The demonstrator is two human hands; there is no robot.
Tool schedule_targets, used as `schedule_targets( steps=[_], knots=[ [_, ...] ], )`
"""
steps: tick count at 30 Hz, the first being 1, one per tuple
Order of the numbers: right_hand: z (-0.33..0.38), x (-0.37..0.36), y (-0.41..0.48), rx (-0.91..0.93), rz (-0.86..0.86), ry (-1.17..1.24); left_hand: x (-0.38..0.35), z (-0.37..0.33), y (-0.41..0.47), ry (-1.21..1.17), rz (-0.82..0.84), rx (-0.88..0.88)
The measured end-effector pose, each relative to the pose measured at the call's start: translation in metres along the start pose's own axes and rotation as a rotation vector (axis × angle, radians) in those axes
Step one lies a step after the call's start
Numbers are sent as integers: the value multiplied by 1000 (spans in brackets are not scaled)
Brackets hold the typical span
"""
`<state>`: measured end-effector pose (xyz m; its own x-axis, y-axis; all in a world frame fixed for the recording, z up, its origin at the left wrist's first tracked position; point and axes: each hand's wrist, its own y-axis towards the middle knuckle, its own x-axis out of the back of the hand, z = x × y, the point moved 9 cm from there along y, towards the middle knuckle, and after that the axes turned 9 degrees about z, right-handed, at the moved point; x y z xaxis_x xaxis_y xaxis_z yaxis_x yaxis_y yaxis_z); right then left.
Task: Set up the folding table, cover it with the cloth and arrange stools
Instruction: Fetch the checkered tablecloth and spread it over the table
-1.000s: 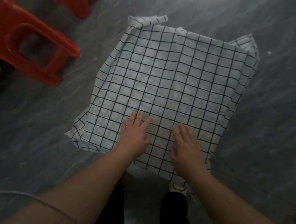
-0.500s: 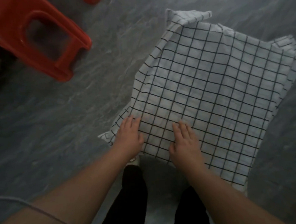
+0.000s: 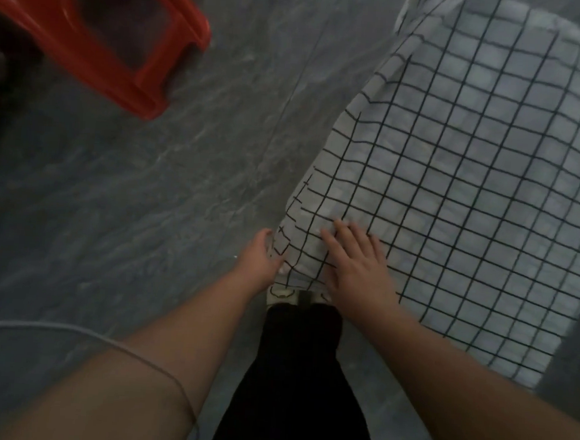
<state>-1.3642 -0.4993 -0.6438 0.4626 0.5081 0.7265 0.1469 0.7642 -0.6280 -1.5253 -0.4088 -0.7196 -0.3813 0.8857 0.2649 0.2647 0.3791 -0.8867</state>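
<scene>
The grey marbled floor [image 3: 145, 209] fills most of my view. The white cloth with a black grid [image 3: 472, 198] lies draped over the table, hiding it entirely, and its near-left corner hangs just ahead of my black trouser leg [image 3: 298, 375]. A red plastic stool [image 3: 74, 41] stands well apart at upper left. My right hand [image 3: 357, 265] rests flat on the cloth, fingers straight and released. My left hand [image 3: 258, 255] touches the corner's hanging edge; I cannot tell whether its fingers pinch it.

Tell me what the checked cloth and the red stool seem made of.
The checked cloth looks like woven fabric, matte: it wrinkles and drapes at the corner. The red stool is probably moulded plastic, glossy: a highlight shines on its rim.
</scene>
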Motion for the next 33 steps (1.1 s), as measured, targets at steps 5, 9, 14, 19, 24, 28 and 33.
schedule_targets(
  steps=[5,9,14,19,24,28,33],
  knots=[
    [-6,-8,1,16,-47,-50,10,32,19,-183,-123,81],
    [-6,-12,1,-3,-77,-28,14,44,21,-184,-204,13],
    [-5,-15,1,-25,-70,-53,38,77,0,-348,-363,7],
    [-3,-15,1,-38,-56,-63,53,73,-19,-40,-418,-23],
    [-1,-15,2,-55,-74,-49,0,-12,-27,425,-60,-511],
    [-4,-17,2,-45,-104,-38,-37,-8,1,540,150,-355],
    [-6,-16,4,-27,-118,1,-58,0,33,552,188,-239]
  ],
)
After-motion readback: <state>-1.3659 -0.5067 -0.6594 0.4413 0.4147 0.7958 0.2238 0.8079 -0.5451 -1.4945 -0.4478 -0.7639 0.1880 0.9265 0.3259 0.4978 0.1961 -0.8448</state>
